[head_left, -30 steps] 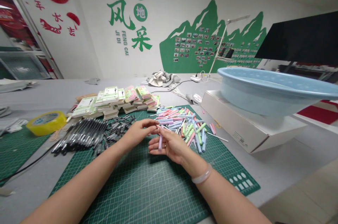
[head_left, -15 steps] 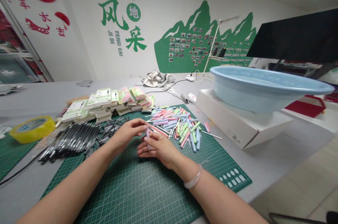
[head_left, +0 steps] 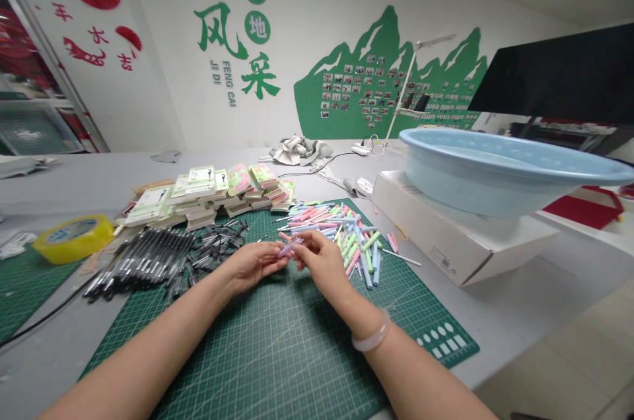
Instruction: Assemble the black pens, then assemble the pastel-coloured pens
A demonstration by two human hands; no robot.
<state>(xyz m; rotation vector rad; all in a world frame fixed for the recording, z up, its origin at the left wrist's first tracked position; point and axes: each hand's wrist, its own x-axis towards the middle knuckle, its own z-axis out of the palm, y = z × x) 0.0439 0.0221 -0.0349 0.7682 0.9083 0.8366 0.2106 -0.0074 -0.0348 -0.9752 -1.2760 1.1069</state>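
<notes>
A small purple pen barrel (head_left: 289, 247) lies tilted between my two hands, above the green cutting mat (head_left: 267, 354). My left hand (head_left: 255, 266) pinches its near end between thumb and fingers. My right hand (head_left: 319, 260), with a pale bangle on the wrist, grips the other end; its fingertips partly cover it. Just beyond the hands is a loose pile of pink, green, blue and purple pen parts (head_left: 354, 242), with thin pale rods among them. Left of my left hand lie black pen parts (head_left: 212, 248) and a row of dark, clear-bodied pens (head_left: 141, 261).
Stacked small card boxes (head_left: 198, 185) stand behind the pens. A roll of yellow tape (head_left: 74, 238) sits at the left. On the right, a light blue basin (head_left: 460, 175) rests on a white carton (head_left: 456, 242). Crumpled cloth (head_left: 300, 150) and a cable lie at the back.
The purple barrel has gone from nearly upright to slanting sideways. My right hand has risen and turned over to grip its upper right end; my left hand has lowered slightly. The view has shifted a little.
</notes>
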